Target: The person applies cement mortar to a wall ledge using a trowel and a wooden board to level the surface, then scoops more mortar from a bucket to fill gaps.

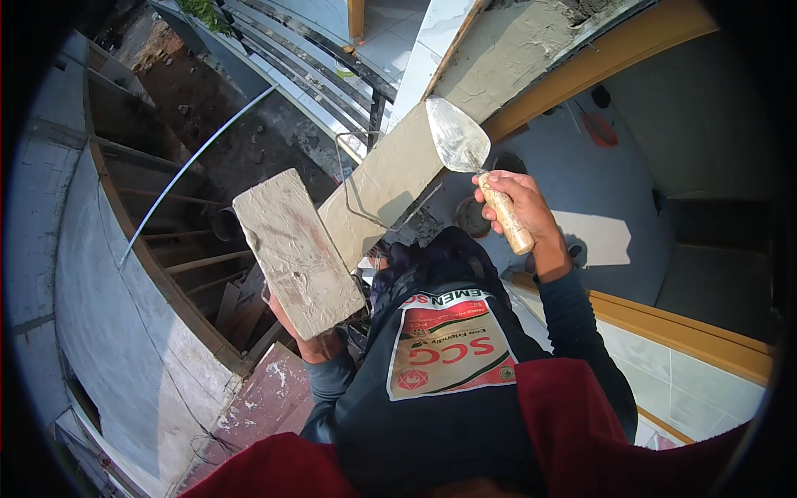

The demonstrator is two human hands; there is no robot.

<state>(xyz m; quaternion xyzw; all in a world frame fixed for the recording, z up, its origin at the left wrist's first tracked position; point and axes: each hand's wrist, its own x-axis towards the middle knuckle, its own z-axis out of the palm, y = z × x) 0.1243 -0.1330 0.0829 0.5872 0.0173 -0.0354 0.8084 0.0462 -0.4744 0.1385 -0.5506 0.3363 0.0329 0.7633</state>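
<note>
My right hand (531, 212) is closed around the wooden handle of a pointing trowel (458, 139). Its pale metal blade lies over the edge of a mortar-covered ledge (394, 178). On the left, my left hand (309, 339) grips a rectangular slab coated with mortar (297, 257) from beneath. The slab hides most of that hand's fingers, and its face carries a rough, uneven grey layer. Its far right edge overlaps the near end of the ledge. A bent metal wire (359, 203) loops across the ledge between my two hands.
Black metal railings (320, 62) and white tiles (415, 70) border the ledge's far end. A yellow-brown frame (598, 62) runs along the right. Below lie a floor with a red dustpan-like object (599, 129) and a bucket (473, 217). A pale pipe (195, 158) curves at left.
</note>
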